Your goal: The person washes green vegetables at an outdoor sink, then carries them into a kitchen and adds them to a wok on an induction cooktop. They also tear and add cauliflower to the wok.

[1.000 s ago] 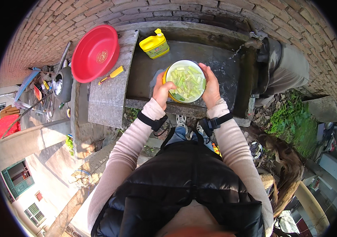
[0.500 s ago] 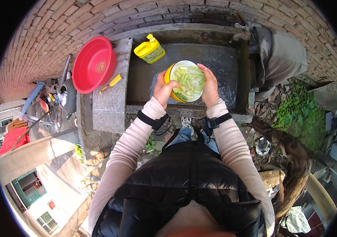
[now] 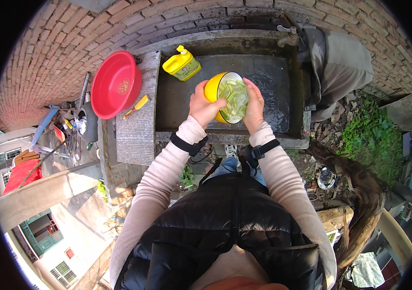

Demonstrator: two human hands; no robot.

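Observation:
Between my hands, over the sink, is a yellow bowl (image 3: 214, 89) with a white inside, tilted toward the right. Cut pale green vegetable pieces (image 3: 235, 99) sit in water in it. My left hand (image 3: 204, 105) grips the bowl's left side, its thumb reaching over the rim. Cupped against the right rim is my right hand (image 3: 254, 105), with its fingers along the edge of the pieces. The underside of the bowl and some fingertips are hidden. A yellow jug-shaped bottle (image 3: 182, 65) stands in the sink, left of and beyond the bowl.
The concrete sink (image 3: 225, 35) has a wet floor and a tap (image 3: 289, 37) at its far right corner. On the ribbed slab (image 3: 136, 140) at left lie a red basin (image 3: 114, 77) and a yellow-handled brush (image 3: 141, 102). Grey cloth (image 3: 346, 67) hangs at right.
The bowl has tipped further to the right, so more of its yellow outside shows on the left. Both hands have turned with it and keep their hold.

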